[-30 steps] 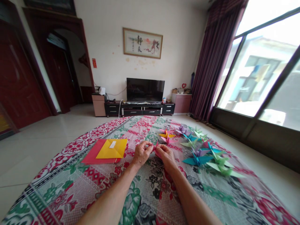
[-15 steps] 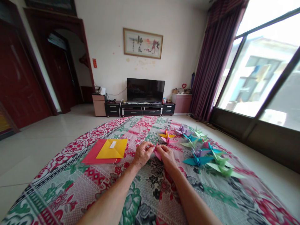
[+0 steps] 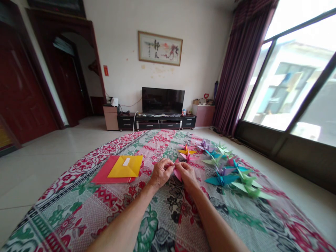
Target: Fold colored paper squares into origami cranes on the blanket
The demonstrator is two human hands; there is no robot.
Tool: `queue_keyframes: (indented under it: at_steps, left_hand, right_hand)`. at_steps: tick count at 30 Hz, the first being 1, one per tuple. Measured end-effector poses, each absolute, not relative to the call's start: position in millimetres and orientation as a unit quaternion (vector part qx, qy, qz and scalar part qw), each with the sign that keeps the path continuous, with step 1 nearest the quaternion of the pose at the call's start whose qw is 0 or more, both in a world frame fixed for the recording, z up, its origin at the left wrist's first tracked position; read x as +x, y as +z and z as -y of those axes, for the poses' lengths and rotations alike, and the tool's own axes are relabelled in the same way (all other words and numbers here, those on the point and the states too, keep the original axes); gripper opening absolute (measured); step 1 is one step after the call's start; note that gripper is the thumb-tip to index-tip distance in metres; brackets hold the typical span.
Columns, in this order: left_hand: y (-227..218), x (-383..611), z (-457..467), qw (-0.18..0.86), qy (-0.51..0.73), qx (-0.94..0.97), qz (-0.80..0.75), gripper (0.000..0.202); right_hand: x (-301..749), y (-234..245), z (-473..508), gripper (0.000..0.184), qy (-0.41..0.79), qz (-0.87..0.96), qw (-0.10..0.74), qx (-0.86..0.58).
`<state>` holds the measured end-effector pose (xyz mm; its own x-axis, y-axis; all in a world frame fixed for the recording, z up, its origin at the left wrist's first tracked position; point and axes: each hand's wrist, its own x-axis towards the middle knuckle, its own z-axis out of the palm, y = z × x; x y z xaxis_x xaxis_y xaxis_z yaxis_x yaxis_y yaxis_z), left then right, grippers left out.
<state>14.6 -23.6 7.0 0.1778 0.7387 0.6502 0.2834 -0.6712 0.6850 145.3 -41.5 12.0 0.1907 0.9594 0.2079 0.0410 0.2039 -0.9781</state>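
My left hand (image 3: 161,172) and my right hand (image 3: 187,171) meet over the floral cloth (image 3: 168,217), both pinched on a small folded pink paper piece (image 3: 177,172) held between them. A stack of flat sheets, yellow on red (image 3: 119,168), lies to the left of my left hand. Several finished paper cranes in blue, green, purple, pink and yellow (image 3: 225,168) are spread to the right and beyond my right hand.
The round table covered by the patterned cloth stands in a tiled room. A TV (image 3: 163,100) on a low black cabinet is against the far wall. Dark wooden doors (image 3: 23,87) are at left, and big windows with purple curtains (image 3: 236,70) at right.
My fingers have shifted slightly on the pink paper and the piece has turned a little between my hands. Everything else is unchanged.
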Motion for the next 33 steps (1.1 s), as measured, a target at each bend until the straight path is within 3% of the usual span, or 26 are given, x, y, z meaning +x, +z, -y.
queue_keyframes:
  at_steps: [33]
  left_hand:
    - [6.7,16.1,24.3,0.245,0.543,0.724,-0.347,0.010]
  right_hand:
    - [147.4,5.9,35.8,0.033,0.367,0.507,0.588,-0.512]
